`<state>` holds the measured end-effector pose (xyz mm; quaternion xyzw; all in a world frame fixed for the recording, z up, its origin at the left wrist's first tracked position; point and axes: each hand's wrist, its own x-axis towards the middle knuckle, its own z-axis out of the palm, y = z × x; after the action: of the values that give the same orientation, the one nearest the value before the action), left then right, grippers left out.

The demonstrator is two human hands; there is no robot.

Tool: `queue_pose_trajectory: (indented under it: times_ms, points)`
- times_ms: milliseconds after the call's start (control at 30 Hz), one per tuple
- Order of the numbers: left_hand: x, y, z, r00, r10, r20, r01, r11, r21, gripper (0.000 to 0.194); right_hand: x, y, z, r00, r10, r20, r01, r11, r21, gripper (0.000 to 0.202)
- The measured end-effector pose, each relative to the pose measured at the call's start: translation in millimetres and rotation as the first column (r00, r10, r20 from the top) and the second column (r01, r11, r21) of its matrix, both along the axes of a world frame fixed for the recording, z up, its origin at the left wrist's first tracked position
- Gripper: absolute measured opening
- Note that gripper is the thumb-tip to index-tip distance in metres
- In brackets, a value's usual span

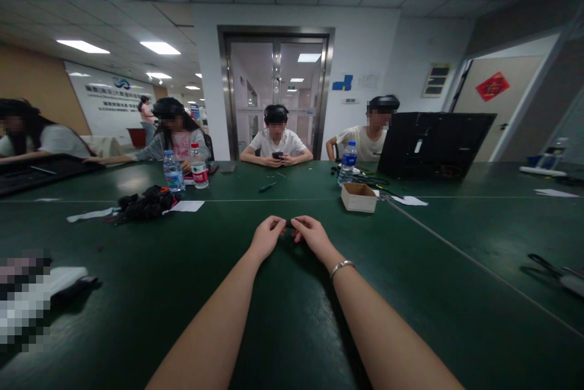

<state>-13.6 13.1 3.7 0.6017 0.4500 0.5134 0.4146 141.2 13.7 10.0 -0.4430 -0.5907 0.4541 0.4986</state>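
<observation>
Both my hands meet over the green table (292, 292), pinching a small black object (288, 223) between them. My left hand (267, 236) grips its left end with thumb and fingertips. On its other end the fingertips of my right hand (312, 235) are closed. The object is too small and too far covered by fingers for me to tell its kind. A silver bracelet (342, 267) circles my right wrist. Beyond my hands a dark screwdriver-like tool (267, 187) lies on the table.
An open cardboard box (359, 198) and a water bottle (348, 163) stand right of centre. Two bottles, one with a red label (199, 166), stand left, near a heap of black cables (148, 202). A large black panel (433, 145) rises at right. Several people sit around the table.
</observation>
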Motion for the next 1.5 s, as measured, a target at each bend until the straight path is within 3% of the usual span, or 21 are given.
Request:
queue_pose_trajectory:
  times_ms: [200, 433, 633, 833, 1000, 1300, 1500]
  points:
    - [-2.0, 0.8, 0.5, 1.000, -0.008, 0.013, 0.007, 0.997, 0.073, 0.021, -0.7, 1.6, -1.5, 1.000, 0.008, -0.018, -0.008, 1.000, -0.001, 0.031]
    - [0.3, -3.4, 5.5, 0.999, 0.039, 0.021, -0.039, 0.999, -0.027, 0.024, -0.1, 0.5, -0.7, 1.000, 0.008, -0.017, -0.008, 1.000, -0.008, 0.031]
    - [-1.1, -6.9, 10.5, 0.998, 0.000, 0.063, -0.003, 0.999, 0.047, 0.020, 0.7, 2.1, -2.5, 1.000, 0.014, -0.009, -0.014, 1.000, 0.001, 0.031]
    - [0.0, -6.6, 10.2, 1.000, 0.009, 0.028, -0.008, 1.000, -0.023, 0.019, 1.2, 1.6, -2.1, 1.000, 0.016, 0.000, -0.016, 1.000, 0.002, 0.032]
    - [-0.2, -7.5, 11.4, 0.999, -0.019, 0.029, 0.018, 1.000, 0.023, 0.017, 0.5, 1.9, -2.5, 1.000, 0.019, -0.004, -0.019, 1.000, 0.008, 0.033]
    - [-0.6, 0.1, 1.0, 1.000, -0.014, 0.008, 0.014, 1.000, 0.006, 0.026, -0.6, -1.3, 2.5, 1.000, 0.019, 0.001, -0.019, 1.000, 0.002, 0.030]
    - [-2.7, -0.5, 2.9, 1.000, -0.026, -0.004, 0.026, 0.998, 0.065, 0.020, -1.5, -2.2, 4.1, 1.000, 0.015, -0.005, -0.015, 1.000, -0.009, 0.027]
